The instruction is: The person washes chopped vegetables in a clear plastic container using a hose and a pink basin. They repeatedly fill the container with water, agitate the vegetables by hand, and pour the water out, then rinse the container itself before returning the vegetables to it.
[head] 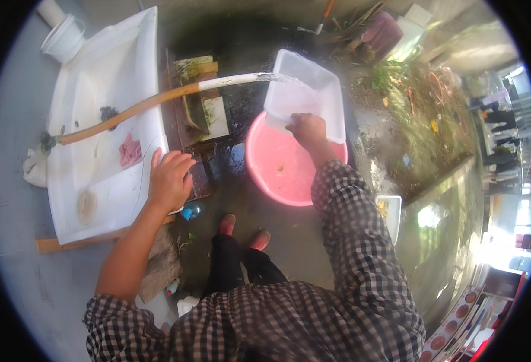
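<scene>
My right hand [310,133] grips the near rim of a translucent white plastic bin [332,102], tilted over a round pink plastic basin [270,158]. Water runs into the bin from the white end of a tan pipe [157,100]. This pipe reaches across from a tap [47,141] at the wall. A small leaf [280,169] shows in the basin. Holding nothing, my left hand [171,178] touches the right rim of a white sink [111,190], its fingers apart. A pink cloth [130,149] and a dark scrubbing pad [108,115] lie inside the sink.
A white bucket [64,40] stands by the sink's far corner. Beside the sink are wet boards and tiles [215,115]. A blue plastic bottle [192,211] lies near my feet. On the right, a white container [393,217] sits by a soil bed [410,149].
</scene>
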The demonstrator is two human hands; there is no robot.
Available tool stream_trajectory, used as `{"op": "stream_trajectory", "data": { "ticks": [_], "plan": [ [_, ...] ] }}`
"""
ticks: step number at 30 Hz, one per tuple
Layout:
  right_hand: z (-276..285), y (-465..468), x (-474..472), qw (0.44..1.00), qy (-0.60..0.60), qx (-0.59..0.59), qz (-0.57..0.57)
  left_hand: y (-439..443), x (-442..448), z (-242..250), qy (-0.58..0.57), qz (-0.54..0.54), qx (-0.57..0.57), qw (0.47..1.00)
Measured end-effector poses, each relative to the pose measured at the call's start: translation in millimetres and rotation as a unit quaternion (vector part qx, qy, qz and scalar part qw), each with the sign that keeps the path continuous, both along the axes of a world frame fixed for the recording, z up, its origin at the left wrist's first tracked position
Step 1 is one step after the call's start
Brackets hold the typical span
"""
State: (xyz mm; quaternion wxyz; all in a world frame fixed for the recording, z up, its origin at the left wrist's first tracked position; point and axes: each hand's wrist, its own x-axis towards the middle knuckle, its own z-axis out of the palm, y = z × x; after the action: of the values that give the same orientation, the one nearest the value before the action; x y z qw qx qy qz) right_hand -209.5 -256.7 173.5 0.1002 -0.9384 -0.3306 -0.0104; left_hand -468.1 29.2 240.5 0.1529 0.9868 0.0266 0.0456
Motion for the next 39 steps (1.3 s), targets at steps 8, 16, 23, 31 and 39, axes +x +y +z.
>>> {"op": "stream_trajectory", "data": {
  "ticks": [8, 16, 23, 31, 39],
  "plan": [
    [32, -8, -30, 0.998, 0.028, -0.001, 0.053, -67, 114, -30, 0.164, 0.147, -0.508, 0.833],
    [46, -37, -65, 0.997, -0.056, -0.005, -0.051, -151, 186, -72, 0.173, 0.187, -0.793, 0.553],
    [3, -69, -145, 0.87, 0.066, 0.404, -0.273, -115, 168, -87, 0.12, 0.221, -0.794, 0.554],
    [14, -26, -107, 0.431, 0.398, 0.694, -0.418, -168, 176, -62, 0.078, 0.268, -0.778, 0.562],
    [4, 30, -55, 0.398, 0.405, 0.726, -0.388, -115, 194, -84, 0.061, 0.247, -0.805, 0.535]
  ]
}}
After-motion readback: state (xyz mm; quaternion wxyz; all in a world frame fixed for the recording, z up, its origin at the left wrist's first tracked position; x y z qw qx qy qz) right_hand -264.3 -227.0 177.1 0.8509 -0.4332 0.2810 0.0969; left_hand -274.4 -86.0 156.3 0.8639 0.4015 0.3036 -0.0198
